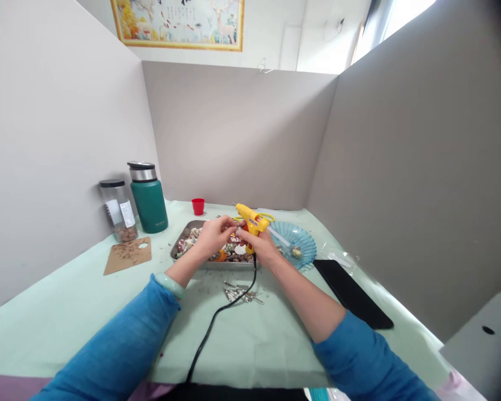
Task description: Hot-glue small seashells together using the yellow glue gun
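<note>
My right hand [262, 245] grips a yellow hot glue gun [253, 220], nozzle pointing left toward my left hand. Its black cord [217, 317] runs down across the table toward me. My left hand [212, 235] is closed in a pinch around a small piece at the nozzle tip; what it is I cannot make out. Both hands hover over a metal tray [183, 236] filled with small shells and stones. A pale green bangle sits on my left wrist.
A green flask [149, 197] and a clear jar [117, 210] stand at the back left, a brown card [128, 255] before them. A red cup [197, 206], a blue glass dish [303, 240], a black slab [353, 292] and metal bits [242, 292] lie on the pale green cloth.
</note>
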`<state>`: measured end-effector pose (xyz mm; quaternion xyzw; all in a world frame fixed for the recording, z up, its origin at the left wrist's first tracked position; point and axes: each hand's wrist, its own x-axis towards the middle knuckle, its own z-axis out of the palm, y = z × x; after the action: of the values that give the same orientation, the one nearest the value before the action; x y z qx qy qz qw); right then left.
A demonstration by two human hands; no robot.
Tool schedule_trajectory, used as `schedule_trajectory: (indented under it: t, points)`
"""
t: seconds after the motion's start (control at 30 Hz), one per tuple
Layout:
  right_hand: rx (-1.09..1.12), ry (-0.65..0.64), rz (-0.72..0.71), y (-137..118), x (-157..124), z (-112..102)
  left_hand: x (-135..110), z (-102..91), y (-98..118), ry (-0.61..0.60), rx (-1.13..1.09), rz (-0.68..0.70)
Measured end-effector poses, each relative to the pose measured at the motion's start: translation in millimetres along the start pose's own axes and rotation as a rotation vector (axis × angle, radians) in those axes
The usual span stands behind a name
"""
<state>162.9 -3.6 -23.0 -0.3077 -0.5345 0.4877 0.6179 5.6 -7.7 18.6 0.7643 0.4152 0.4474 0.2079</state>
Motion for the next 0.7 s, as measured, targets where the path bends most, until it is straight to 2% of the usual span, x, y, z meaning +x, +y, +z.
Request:
schedule_trajectory:
  t: [0.13,0.27,0.4,0.6,0.7]
  points:
    - [0.037,0.017,0.006,-2,0,2,1,0.4,0,0.003,-0.131,-0.047]
    - [0.082,0.019,0.007,-5,-1,3,4,2.0,-8,0.044,-0.129,-0.027]
    - [0.112,0.043,0.011,-3,0,3,5,1.5,-12,0.061,-0.009,0.049]
    - [0.103,0.094,0.021,3,2,-1,1,-1.8,-6,0.116,0.289,0.254]
    - [0.093,0.106,0.027,3,1,0,1,-1.6,-6,0.1,0.26,0.2]
